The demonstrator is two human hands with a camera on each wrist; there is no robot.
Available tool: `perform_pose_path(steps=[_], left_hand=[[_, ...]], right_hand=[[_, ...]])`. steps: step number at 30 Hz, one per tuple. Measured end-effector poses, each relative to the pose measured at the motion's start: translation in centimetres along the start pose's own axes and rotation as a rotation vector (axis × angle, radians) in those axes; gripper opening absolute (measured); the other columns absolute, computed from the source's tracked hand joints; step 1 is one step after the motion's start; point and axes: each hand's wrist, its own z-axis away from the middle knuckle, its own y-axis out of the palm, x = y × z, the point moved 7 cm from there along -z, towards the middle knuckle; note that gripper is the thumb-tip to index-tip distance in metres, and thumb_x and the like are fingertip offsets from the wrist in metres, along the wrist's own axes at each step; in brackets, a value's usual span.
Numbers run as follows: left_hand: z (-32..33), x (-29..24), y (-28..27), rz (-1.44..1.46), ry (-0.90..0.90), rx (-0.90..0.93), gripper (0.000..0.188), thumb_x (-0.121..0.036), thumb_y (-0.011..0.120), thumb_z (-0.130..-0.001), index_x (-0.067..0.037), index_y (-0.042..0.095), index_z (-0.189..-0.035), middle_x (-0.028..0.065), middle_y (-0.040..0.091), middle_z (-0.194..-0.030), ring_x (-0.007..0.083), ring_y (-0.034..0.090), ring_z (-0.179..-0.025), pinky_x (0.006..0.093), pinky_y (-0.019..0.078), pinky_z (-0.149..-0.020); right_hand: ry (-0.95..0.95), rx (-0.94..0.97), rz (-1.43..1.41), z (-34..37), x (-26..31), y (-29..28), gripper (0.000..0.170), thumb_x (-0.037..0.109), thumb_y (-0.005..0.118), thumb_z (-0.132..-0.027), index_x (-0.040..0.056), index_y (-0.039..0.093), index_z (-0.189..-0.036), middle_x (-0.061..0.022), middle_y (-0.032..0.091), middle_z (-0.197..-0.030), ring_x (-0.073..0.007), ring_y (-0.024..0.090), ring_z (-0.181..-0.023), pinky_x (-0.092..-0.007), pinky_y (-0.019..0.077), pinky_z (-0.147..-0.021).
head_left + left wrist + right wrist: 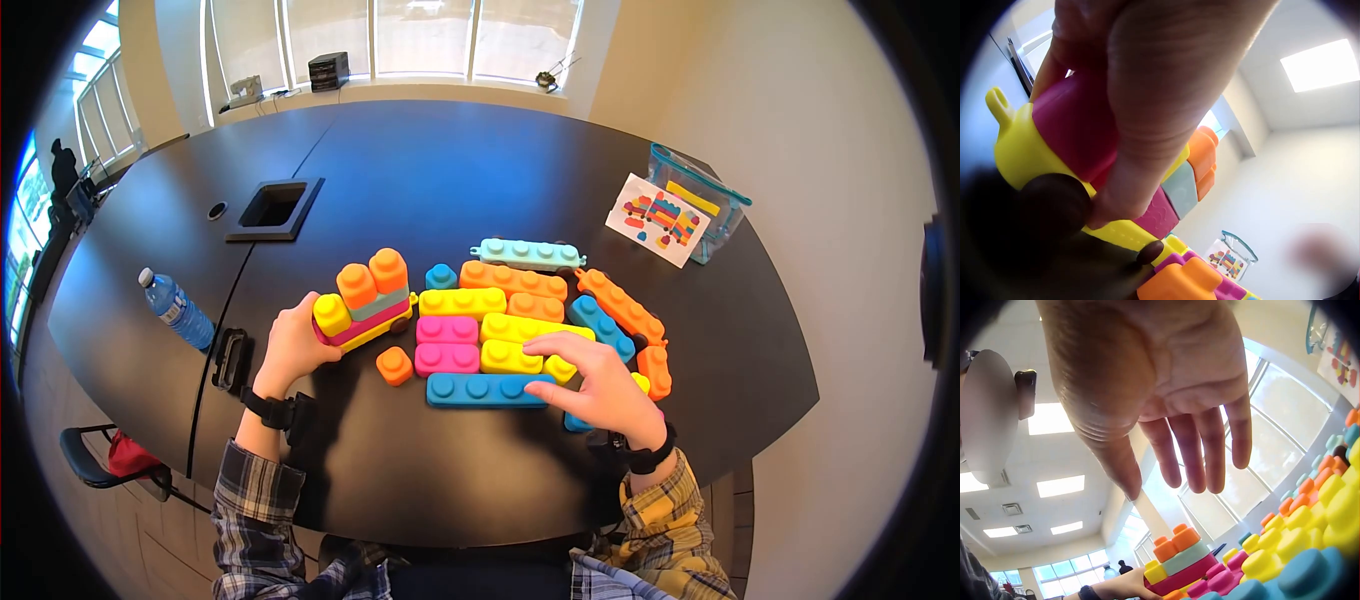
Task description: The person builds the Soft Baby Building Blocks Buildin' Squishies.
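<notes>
My left hand (296,345) grips the rear end of a wheeled toy car with a yellow base (1029,150), a magenta layer (1075,125), a pale grey-green block (380,305), a yellow block (331,314) and two orange blocks (356,284). In the left wrist view the thumb presses the car's side. My right hand (605,390) hovers over the loose blocks with fingers spread, holding nothing; the right wrist view shows the straight fingers (1195,453). Below it lie a long blue block (485,391) and yellow blocks (510,357). A small orange block (395,366) sits beside the car.
Magenta blocks (447,358), orange blocks (512,280) and a pale blue wheeled base (528,254) lie mid-table. A picture card (657,220) leans on a clear bag (720,225) at the right. On the left are a water bottle (178,310), a black case (232,360) and a table socket opening (275,208).
</notes>
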Motion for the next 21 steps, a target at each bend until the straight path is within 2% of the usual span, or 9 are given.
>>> perform_pose_path(steps=[5, 8, 11, 12, 14, 15, 16, 19, 21], left_hand=[[0.2, 0.4, 0.9, 0.05, 0.024, 0.002, 0.054, -0.014, 0.091, -0.061, -0.004, 0.06, -0.104, 0.0196, 0.075, -0.092, 0.045, 0.072, -0.094, 0.0468, 0.0586, -0.082], [0.2, 0.8, 1.0, 0.044, 0.032, -0.002, 0.053, -0.013, 0.091, -0.062, -0.003, 0.058, -0.103, 0.0198, 0.074, -0.091, 0.0448, 0.072, -0.092, 0.0469, 0.0585, -0.081], [0.4, 1.0, 1.1, 0.046, -0.004, 0.055, 0.061, -0.015, 0.094, -0.063, -0.005, 0.061, -0.112, 0.0197, 0.075, -0.099, 0.0452, 0.072, -0.1, 0.0468, 0.0578, -0.086], [0.6, 0.8, 0.9, 0.051, 0.007, 0.052, 0.069, -0.017, 0.096, -0.063, -0.005, 0.061, -0.12, 0.0198, 0.074, -0.107, 0.0449, 0.07, -0.106, 0.0469, 0.0565, -0.092], [1.3, -0.2, 0.2, 0.054, 0.019, 0.049, 0.076, -0.019, 0.099, -0.063, -0.005, 0.061, -0.128, 0.02, 0.074, -0.115, 0.0446, 0.068, -0.113, 0.047, 0.0552, -0.097], [2.0, -1.8, -1.4, 0.002, 0.088, -0.095, 0.079, -0.018, 0.098, -0.064, -0.004, 0.061, -0.132, 0.0206, 0.071, -0.126, 0.0432, 0.066, -0.12, 0.0463, 0.0531, -0.102], [2.9, -3.4, -2.9, -0.049, 0.158, -0.238, 0.081, -0.017, 0.098, -0.065, -0.003, 0.06, -0.136, 0.0212, 0.068, -0.136, 0.0418, 0.065, -0.126, 0.0456, 0.051, -0.108], [5.0, -5.9, -4.5, -0.064, 0.175, -0.365, 0.074, -0.013, 0.094, -0.071, -0.001, 0.061, -0.136, 0.0191, 0.066, -0.138, 0.0389, 0.063, -0.128, 0.0453, 0.0495, -0.11], [6.6, -8.0, -4.6, 0.019, 0.209, -0.358, 0.052, -0.011, 0.09, -0.078, -0.003, 0.068, -0.124, 0.0164, 0.071, -0.123, 0.0378, 0.066, -0.114, 0.0445, 0.0535, -0.098]], right_hand=[[-0.041, -0.076, 0.019, -1.6, -0.1, -2.7, 0.037, 0.017, 0.084, -0.09, 0.0005, 0.072, -0.121, -0.0163, 0.075, -0.121, -0.0316, 0.073, -0.112, -0.0385, 0.0564, -0.099], [-0.064, -0.151, 0.066, -3.4, -0.5, -5.0, 0.037, 0.012, 0.084, -0.088, -0.0001, 0.072, -0.121, -0.0136, 0.075, -0.116, -0.0263, 0.073, -0.109, -0.037, 0.0556, -0.099], [0.098, -0.097, 0.134, -6.3, -2.3, -6.5, 0.037, 0.013, 0.083, -0.089, -0.0011, 0.071, -0.121, -0.0139, 0.075, -0.112, -0.025, 0.072, -0.106, -0.0364, 0.0559, -0.097], [0.106, -0.081, 0.151, -7.6, -2.8, -6.6, 0.037, 0.015, 0.083, -0.09, -0.0015, 0.071, -0.12, -0.0141, 0.074, -0.11, -0.0247, 0.072, -0.104, -0.0355, 0.0562, -0.095], [0.12, 0.002, 0.286, -10.0, -6.2, -6.7, 0.037, 0.021, 0.082, -0.091, 0.0003, 0.072, -0.12, -0.017, 0.075, -0.113, -0.0315, 0.072, -0.106, -0.0395, 0.057, -0.094], [0.14, 0.031, 0.353, -11.2, -8.3, -6.6, 0.037, 0.023, 0.082, -0.091, 0.0019, 0.073, -0.12, -0.0192, 0.076, -0.114, -0.0367, 0.073, -0.107, -0.0431, 0.0576, -0.094], [0.178, 0.088, 0.414, -12.4, -10.9, -6.2, 0.039, 0.024, 0.082, -0.09, 0.003, 0.073, -0.121, -0.0188, 0.076, -0.116, -0.0366, 0.072, -0.11, -0.044, 0.0574, -0.096], [0.287, 0.213, 0.565, -14.4, -15.9, -4.6, 0.042, 0.024, 0.083, -0.088, 0.0057, 0.073, -0.124, -0.017, 0.077, -0.119, -0.0358, 0.072, -0.114, -0.045, 0.0571, -0.099], [0.355, 0.277, 0.657, -14.8, -18.3, -3.8, 0.044, 0.024, 0.084, -0.087, 0.0072, 0.072, -0.126, -0.0156, 0.077, -0.12, -0.0351, 0.072, -0.115, -0.0451, 0.0571, -0.1]])
